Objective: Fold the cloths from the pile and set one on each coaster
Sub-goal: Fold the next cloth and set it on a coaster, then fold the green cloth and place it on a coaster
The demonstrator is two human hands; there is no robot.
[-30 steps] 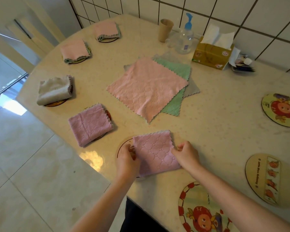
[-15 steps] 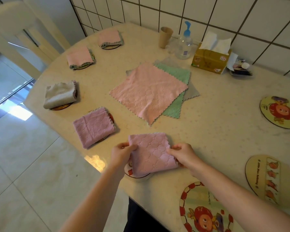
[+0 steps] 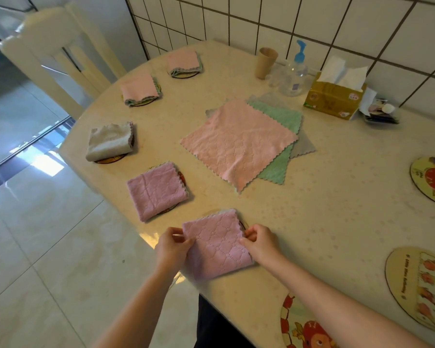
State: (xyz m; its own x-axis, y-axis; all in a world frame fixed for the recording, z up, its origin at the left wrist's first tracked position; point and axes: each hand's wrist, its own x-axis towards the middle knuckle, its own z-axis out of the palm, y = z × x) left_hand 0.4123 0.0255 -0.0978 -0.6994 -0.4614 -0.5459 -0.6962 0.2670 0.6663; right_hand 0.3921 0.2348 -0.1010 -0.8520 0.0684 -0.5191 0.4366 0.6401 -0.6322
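A folded mauve cloth [image 3: 217, 244] lies at the table's near edge over a coaster whose rim [image 3: 244, 223] just shows. My left hand [image 3: 172, 247] pinches its left edge and my right hand [image 3: 260, 242] pinches its right edge. The pile [image 3: 239, 140] lies flat mid-table: a pink cloth on top, a green cloth [image 3: 279, 169] and a grey one under it. Folded cloths sit on coasters along the left edge: mauve [image 3: 157, 192], grey [image 3: 109, 141], pink [image 3: 138, 89] and pink [image 3: 185, 62].
Bare picture coasters lie at the right [image 3: 431, 180], near right [image 3: 417, 287] and near edge [image 3: 304, 327]. A paper cup [image 3: 265, 62], pump bottle [image 3: 294, 74], tissue box [image 3: 334, 96] and small clutter stand by the tiled wall. A chair [image 3: 53, 59] stands at the far left.
The view has tilted up and moved. Both hands have shifted the folded mauve cloth slightly on its coaster, which is now almost covered; the hands moved from pressing on it to pinching its side edges.
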